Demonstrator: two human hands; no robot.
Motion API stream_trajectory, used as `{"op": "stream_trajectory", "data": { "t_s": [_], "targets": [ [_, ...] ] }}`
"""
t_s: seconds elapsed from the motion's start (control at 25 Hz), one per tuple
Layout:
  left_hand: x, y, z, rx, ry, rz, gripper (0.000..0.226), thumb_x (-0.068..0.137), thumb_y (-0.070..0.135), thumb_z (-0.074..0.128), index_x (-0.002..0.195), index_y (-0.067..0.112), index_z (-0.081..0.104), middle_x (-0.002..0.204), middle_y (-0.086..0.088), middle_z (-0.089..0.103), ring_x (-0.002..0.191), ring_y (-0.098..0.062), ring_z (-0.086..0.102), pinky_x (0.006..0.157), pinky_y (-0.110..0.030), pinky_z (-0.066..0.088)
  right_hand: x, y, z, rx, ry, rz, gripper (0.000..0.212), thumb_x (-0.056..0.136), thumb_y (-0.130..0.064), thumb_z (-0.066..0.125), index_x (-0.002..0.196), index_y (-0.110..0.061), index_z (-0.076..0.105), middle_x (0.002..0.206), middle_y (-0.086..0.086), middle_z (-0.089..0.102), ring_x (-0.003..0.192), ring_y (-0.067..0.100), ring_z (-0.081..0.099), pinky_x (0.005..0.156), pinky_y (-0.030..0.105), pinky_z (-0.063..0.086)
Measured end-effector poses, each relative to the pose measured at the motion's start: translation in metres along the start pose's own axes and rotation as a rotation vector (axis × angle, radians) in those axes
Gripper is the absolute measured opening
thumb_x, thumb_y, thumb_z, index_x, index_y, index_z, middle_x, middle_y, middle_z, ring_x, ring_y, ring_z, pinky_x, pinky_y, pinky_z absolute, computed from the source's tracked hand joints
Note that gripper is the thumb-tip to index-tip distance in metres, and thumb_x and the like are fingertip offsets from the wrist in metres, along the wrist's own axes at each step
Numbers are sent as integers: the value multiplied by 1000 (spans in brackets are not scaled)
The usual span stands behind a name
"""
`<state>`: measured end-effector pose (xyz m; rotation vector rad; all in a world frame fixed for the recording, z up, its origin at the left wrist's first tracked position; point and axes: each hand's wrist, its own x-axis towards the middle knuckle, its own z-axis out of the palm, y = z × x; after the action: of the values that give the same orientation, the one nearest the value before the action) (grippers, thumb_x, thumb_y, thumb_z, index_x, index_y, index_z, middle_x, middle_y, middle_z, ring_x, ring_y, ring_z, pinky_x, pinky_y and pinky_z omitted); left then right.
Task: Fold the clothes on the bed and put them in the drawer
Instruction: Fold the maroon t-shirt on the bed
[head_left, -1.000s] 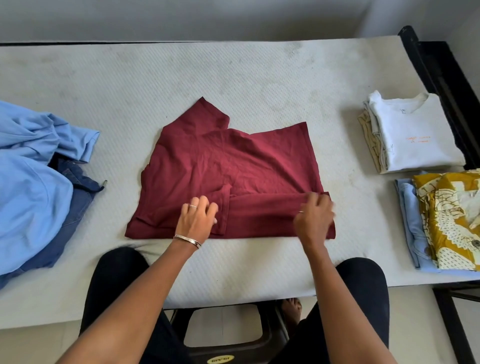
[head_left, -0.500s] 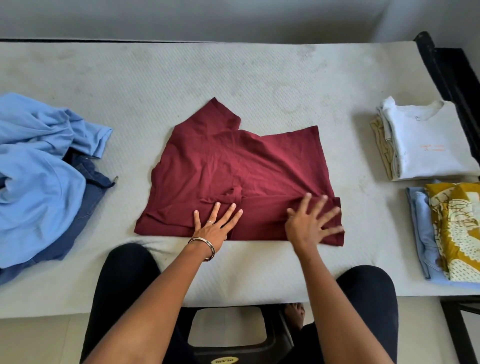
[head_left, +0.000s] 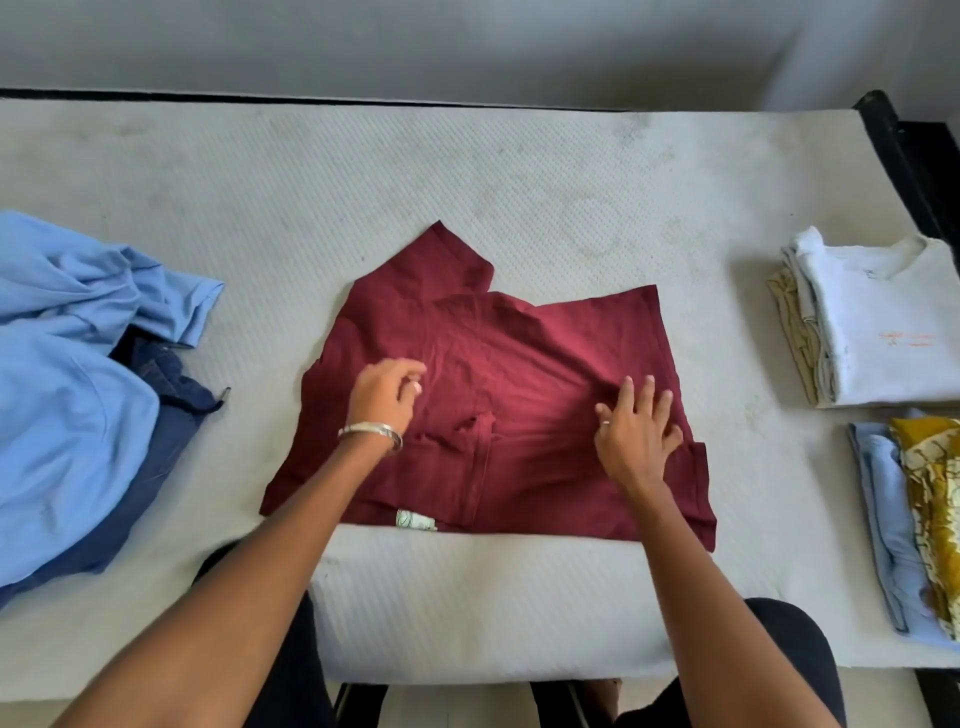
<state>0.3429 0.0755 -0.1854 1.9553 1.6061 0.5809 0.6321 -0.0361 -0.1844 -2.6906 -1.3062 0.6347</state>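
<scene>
Maroon T-shirt (head_left: 519, 364) lies partly folded at the middle of the bed (head_left: 467, 171), near its front edge. One sleeve sticks out toward the far side, the hem runs along the right, and the near side is folded over, with a white label (head_left: 415, 520) showing at the near edge.

Left hand (head_left: 384, 397) is over the shirt's left half, wrist bangle (head_left: 371, 432) visible. Its fingers look loosely curled and motion-blurred; cannot tell whether they pinch the cloth or only touch it. Right hand (head_left: 636, 434) is on the shirt's right half, fingers spread and straight, palm down, pressing flat on the fabric, ring on one finger.

At the left of the bed there is an unfolded heap: a light blue garment (head_left: 67, 389) on top of dark blue jeans (head_left: 166, 415), well apart from the maroon shirt.

At the right of the bed there are two folded stacks. The far stack has a white T-shirt (head_left: 883, 322) with a small orange print on top and a beige garment (head_left: 795, 317) under it. The near stack has a yellow patterned garment (head_left: 930, 483) on a light blue folded garment (head_left: 883, 519). The two stacks sit just beside each other. A black bed frame (head_left: 904, 156) runs along the right end.

The person sits at the near edge, dark trousers (head_left: 784, 660) visible under both forearms.
</scene>
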Motion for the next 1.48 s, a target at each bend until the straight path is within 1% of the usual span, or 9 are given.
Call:
{"op": "stream_trajectory", "data": {
  "t_s": [0.16, 0.36, 0.6, 0.76, 0.88, 1.0, 1.16, 1.36, 1.48],
  "targets": [
    [105, 3, 0, 259, -78, -223, 52, 89, 22, 64, 136, 8, 48, 141, -18, 43, 128, -38, 42, 106, -46, 35, 75, -35, -31, 67, 69, -311, 62, 88, 5, 50, 148, -2, 35, 151, 20, 38, 136, 41, 37, 107, 53, 35],
    [156, -6, 10, 459, -201, -345, 79, 91, 35, 60, 152, 18, 13, 155, -17, 19, 143, -34, 21, 112, -56, 18, 135, -55, -30, -209, -54, -524, 72, 84, 6, 55, 150, -12, 33, 154, 10, 36, 144, 30, 29, 117, 50, 22],
    [174, -28, 3, 82, -6, -471, 57, 82, 35, 72, 133, 16, 54, 129, -12, 59, 121, -32, 52, 105, -38, 37, 174, -62, -43, -436, -54, -465, 22, 95, -27, 58, 111, -12, 59, 115, 7, 62, 125, 30, 42, 117, 59, 1],
    [171, -33, -5, -182, 186, -608, 40, 81, 33, 73, 114, 11, 68, 108, -11, 69, 104, -28, 62, 91, -30, 46, 190, -47, -65, -528, -24, -301, 45, 97, -50, 49, 91, -10, 68, 110, 11, 58, 125, 30, 40, 115, 60, 5],
    [168, -25, -6, -301, 223, -586, 23, 80, 34, 73, 91, 14, 71, 80, 0, 62, 79, -19, 57, 72, -25, 41, 184, -38, -77, -425, -35, -315, 46, 90, -57, 58, 73, -15, 59, 85, -1, 59, 111, 19, 44, 110, 61, 7],
    [162, -21, -18, -377, 238, -535, 13, 79, 31, 73, 85, 20, 70, 78, 4, 61, 74, -13, 55, 71, -24, 43, 168, -27, -87, -366, 65, -374, 26, 86, -34, 72, 79, -15, 56, 79, -4, 62, 105, 20, 49, 107, 59, 13],
    [126, -17, -33, -560, 275, -481, 10, 77, 20, 70, 73, 29, 66, 77, 4, 65, 75, -12, 59, 78, -33, 52, 123, -12, -79, -219, 328, -303, 13, 81, -6, 66, 80, -17, 59, 78, 1, 60, 102, 25, 50, 100, 57, 20],
    [28, 2, -50, -611, 272, -350, 15, 77, 6, 62, 72, 21, 60, 68, 1, 58, 60, -2, 52, 59, -18, 44, 33, 21, -56, -45, 444, -105, 22, 77, 3, 58, 83, -15, 68, 98, 5, 61, 109, 27, 42, 97, 51, 19],
    [-34, -7, -55, -542, 223, -366, 14, 69, 17, 59, 82, 13, 63, 72, -10, 63, 65, -16, 55, 63, -29, 46, -13, 45, -47, 26, 425, -38, 20, 75, 6, 61, 78, -13, 69, 97, 7, 60, 106, 27, 41, 93, 52, 25]
  ]
}}
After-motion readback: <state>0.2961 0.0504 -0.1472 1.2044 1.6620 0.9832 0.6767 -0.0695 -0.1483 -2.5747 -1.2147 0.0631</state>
